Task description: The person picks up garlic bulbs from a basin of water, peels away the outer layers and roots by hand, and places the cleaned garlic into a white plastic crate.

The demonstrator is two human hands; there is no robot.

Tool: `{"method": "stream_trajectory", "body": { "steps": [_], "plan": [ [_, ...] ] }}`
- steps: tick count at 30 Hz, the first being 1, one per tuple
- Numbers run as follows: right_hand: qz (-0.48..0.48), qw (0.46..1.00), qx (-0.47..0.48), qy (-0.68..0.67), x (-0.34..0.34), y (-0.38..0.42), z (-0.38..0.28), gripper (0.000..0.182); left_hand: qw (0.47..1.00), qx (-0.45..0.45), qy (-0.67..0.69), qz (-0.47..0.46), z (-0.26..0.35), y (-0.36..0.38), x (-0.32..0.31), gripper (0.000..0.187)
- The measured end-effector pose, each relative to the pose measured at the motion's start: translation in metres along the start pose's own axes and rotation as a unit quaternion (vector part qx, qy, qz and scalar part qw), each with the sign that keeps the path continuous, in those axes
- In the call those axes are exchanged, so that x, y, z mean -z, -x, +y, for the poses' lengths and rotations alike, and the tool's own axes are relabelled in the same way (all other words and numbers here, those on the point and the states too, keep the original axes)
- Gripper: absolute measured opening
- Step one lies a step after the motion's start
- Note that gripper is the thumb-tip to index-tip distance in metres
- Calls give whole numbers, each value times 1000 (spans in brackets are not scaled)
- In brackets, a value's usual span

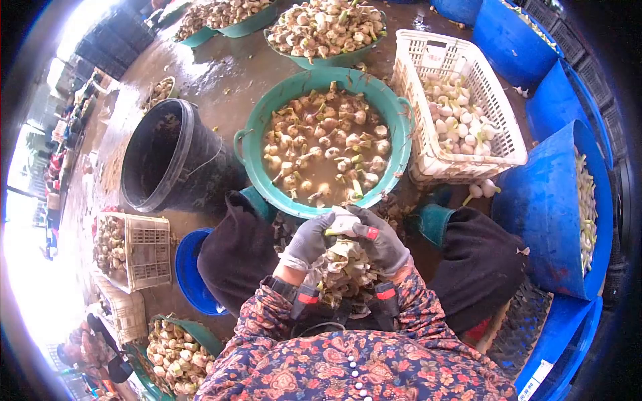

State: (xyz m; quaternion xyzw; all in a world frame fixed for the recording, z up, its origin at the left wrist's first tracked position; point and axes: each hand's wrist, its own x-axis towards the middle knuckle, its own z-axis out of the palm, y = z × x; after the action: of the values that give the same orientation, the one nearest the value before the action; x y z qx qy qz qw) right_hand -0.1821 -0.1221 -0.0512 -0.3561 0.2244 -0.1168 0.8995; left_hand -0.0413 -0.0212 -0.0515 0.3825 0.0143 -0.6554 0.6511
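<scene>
Both my hands wear grey gloves and meet just below the near rim of a green basin [251, 160]. My left hand [307, 242] and my right hand [381, 242] are closed around a pale bulb [343, 222] with a greenish stem end. Below them lies a heap of peeled, dirty skins [344, 271] between my forearms. Muddy water and many unpeeled bulbs [324, 144] fill the basin. To its right, a white crate [478, 160] holds cleaner white bulbs [461, 120].
A black bucket [184, 157] stands left of the basin, with a blue bucket [194, 274] nearer my left knee. Blue tubs [548, 220] line the right side. Crates [148, 250] and a basin of bulbs [177, 354] sit at left. Two loose bulbs [483, 190] lie below the white crate.
</scene>
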Motion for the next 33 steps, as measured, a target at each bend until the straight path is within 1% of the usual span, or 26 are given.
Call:
{"method": "stream_trajectory", "body": {
  "steps": [1, 2, 3, 4, 5, 6, 7, 8, 9, 10, 11, 12, 16, 18, 19, 20, 21, 22, 23, 24, 26, 27, 29, 30, 31, 33],
  "plan": [
    [9, 1000, 17, -23, -3, 1, 0, 40, 1000, 0, 0, 2, -3, 1, 6, 29],
    [18, 998, 34, -45, -4, 1, 1, 39, 993, -64, -102, 13, -7, 0, 15, 30],
    [16, 995, 83, 55, 2, -5, 11, 38, 971, -127, -201, 23, -11, -1, 22, 30],
    [16, 995, 82, 56, -3, -3, 9, 38, 971, -127, -200, 24, -9, 0, 24, 30],
    [63, 898, 206, 384, -9, 0, 4, 35, 974, -103, -192, 53, -6, 1, 26, 29],
    [102, 680, 302, 660, -13, 1, 1, 32, 976, -79, -185, 81, -4, 1, 27, 28],
    [102, 660, 341, 662, -9, -3, 8, 25, 976, -79, -185, 80, -4, 0, 26, 28],
    [103, 660, 341, 662, -1, -9, 19, 25, 981, -75, -169, 64, -4, -2, 24, 27],
    [161, 779, 298, 528, 6, -15, 32, 21, 984, -72, -154, 49, -4, -2, 22, 26],
    [212, 869, 245, 375, 6, -17, 34, 17, 987, -68, -139, 33, -3, -3, 21, 25],
    [254, 940, 136, 182, 4, -18, 28, 17, 988, -95, -122, 28, -7, -4, 24, 28],
    [241, 965, 74, 73, 16, -17, 28, 18, 988, -92, -124, 27, -9, -4, 26, 28],
    [203, 975, 73, 61, 14, -20, 31, 19, 994, -83, -63, -31, -2, 6, 23, 30],
    [200, 973, 89, 76, 14, -20, 31, 20, 971, -141, -180, -72, -2, 2, 36, 29],
    [233, 970, 67, 28, 18, -19, 29, 18, 995, -80, -53, -40, 3, 12, 18, 25],
    [265, 963, 44, -21, 16, -19, 24, 17, 995, -78, -54, -41, 6, 19, 14, 25],
    [284, 955, 33, -76, 14, -16, 18, 16, 940, -177, -290, -27, 11, 28, 15, 24],
    [286, 954, 35, -78, 18, -18, 20, 16, 821, -264, -506, -14, 18, 34, 19, 23],
    [311, 946, 87, -10, 22, -21, 22, 17, 847, -183, -489, -97, 29, 29, 33, 22],
    [333, 931, 136, 60, 27, -22, 24, 17, 862, 2, -505, 40, 22, 18, 40, 33],
    [328, 936, 106, 72, 10, -15, 15, 18, 681, -147, -712, 88, 0, 15, 26, 48],
    [308, 938, 119, 105, 5, -17, 16, 19, 782, -115, -604, 102, 2, 11, 18, 57],
    [261, 947, 102, 160, 4, -14, 20, 22, 830, -133, -539, 52, 2, 4, 4, 55],
    [205, 966, 130, 85, 8, -19, 30, 22, 843, -124, -522, 24, -2, -2, 6, 54],
    [196, 968, 125, 95, 3, -14, 23, 21, 844, -126, -521, 25, -5, -3, 5, 54],
    [184, 970, 124, 100, -1, -13, 17, 20, 927, -98, -361, 20, -5, -4, 5, 45]
  ]
}}
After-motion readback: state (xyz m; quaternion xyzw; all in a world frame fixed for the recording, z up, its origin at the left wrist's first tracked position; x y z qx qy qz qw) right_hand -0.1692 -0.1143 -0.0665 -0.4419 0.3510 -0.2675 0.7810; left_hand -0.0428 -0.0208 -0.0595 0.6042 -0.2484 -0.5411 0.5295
